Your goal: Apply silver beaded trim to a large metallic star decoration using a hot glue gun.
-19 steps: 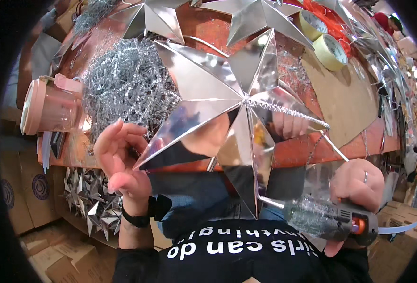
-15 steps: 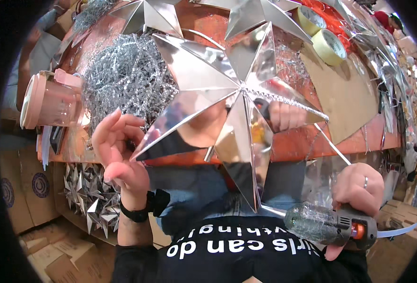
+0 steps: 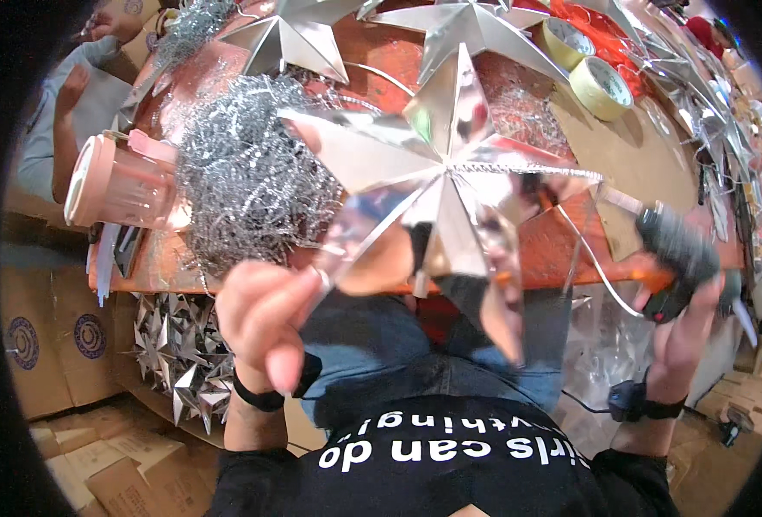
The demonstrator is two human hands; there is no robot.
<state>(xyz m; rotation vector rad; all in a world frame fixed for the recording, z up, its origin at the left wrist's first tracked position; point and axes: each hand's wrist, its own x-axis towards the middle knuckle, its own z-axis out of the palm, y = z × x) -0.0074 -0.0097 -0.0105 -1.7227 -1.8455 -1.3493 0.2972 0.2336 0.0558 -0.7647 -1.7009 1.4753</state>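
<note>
At the left, a clear, smooth-walled container point(image 3: 144, 191) with a pink lid stands near a large heap of silver tinsel point(image 3: 256, 172), stringy, crinkled and glittering. In the lower left, small silver stars point(image 3: 187, 370) make a spiky, sharp-cornered pile.

Left of centre, the left hand point(image 3: 265, 314) has shifted rightward; its curled fingers touch the large star's lower-left point, thumb hanging apart. Blur hides whether it pinches. The large star point(image 3: 447, 185), mid-frame over the near edge of the orange surface point(image 3: 540, 254), has tilted, its lowest point swinging right. It is mirror-bright, with flat facets meeting in crisp ridges. A beaded silver trim point(image 3: 527, 169) runs along the ridge of its right point.

Toward the right, a pale roll of tape point(image 3: 590, 95) and flat, matt brown card point(image 3: 640, 151) lie on the surface. The dark glue gun point(image 3: 678, 246), gripped in the right hand point(image 3: 691, 314), has risen from the lowest point to near the right one; contact is unclear. I judge that work at the lowest point has paused and attention has moved to the trimmed point.
</note>
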